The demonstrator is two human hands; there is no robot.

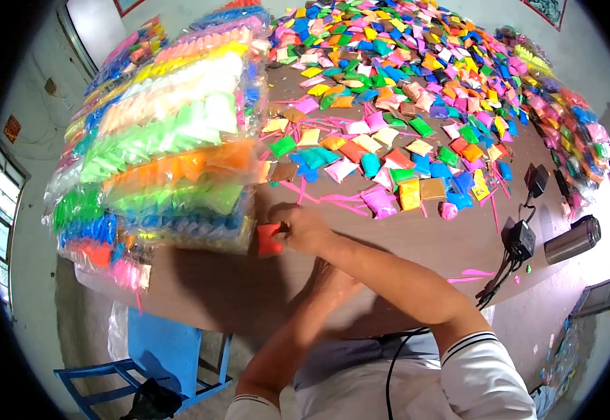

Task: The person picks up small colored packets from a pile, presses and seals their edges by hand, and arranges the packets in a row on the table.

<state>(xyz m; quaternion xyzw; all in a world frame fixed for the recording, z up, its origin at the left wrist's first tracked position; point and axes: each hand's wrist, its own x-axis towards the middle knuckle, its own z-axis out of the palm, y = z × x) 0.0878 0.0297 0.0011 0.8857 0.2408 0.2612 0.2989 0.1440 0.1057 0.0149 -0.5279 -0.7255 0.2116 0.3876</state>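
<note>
My right hand is closed, its fingers pinching a small red packet just above the brown table. That packet hangs close to the right side of a tall stack of clear bags filled with rows of colourful packets. My left hand lies under my crossing right forearm; its fingers are hidden, so what it holds does not show. Beyond the hands, loose packets lie on the table, among them a pink one, a yellow one and a brown one.
A large heap of colourful packets covers the back of the table. Pink strips lie among the nearer ones. To the right are a black power adapter, a dark flask and more bagged packets. A blue chair stands at lower left.
</note>
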